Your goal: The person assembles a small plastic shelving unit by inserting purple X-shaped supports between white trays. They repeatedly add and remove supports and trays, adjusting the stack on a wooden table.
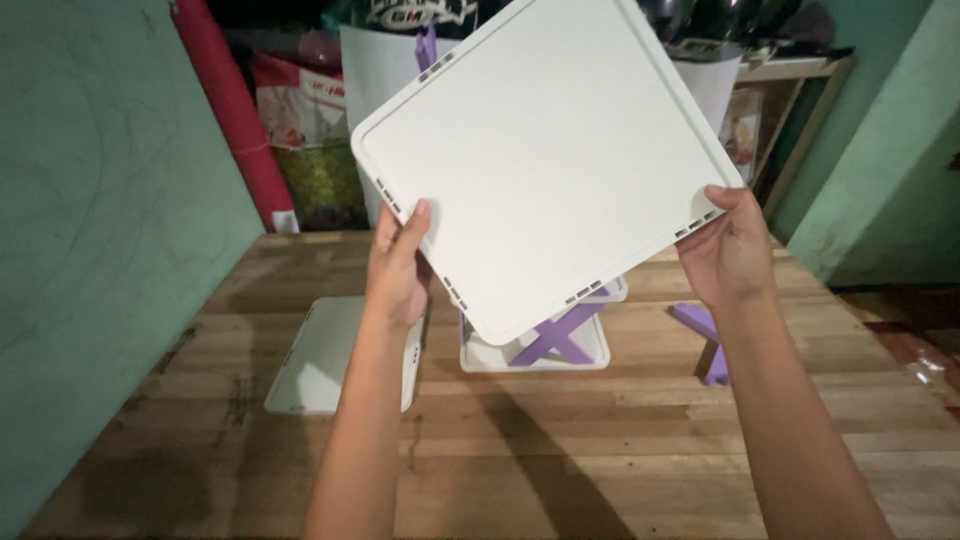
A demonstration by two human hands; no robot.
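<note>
White square panel (545, 160), smooth-faced with a raised rim and small slots along its edges, is held up in the air in front of the head camera, turned so its corners point up, down and to the sides, and it hides much of what lies behind it. The left hand (397, 265) grips the lower left edge, thumb pressed on the face and fingers (385, 235) curled behind, closed on the panel. The right hand (730, 250) clasps the right corner in the same way, thumb on the front near the slots, fingers wrapped behind. Below the panel, on the wooden surface (560, 450), stands a white frame (535, 350) with purple crossed braces (555, 335), partly hidden by the panel. Another white panel (325, 355) lies flat on the surface behind the left forearm, and a loose purple brace piece (705, 335) lies near the right wrist. A red roll (235, 110) leans against the green wall (90, 230).
</note>
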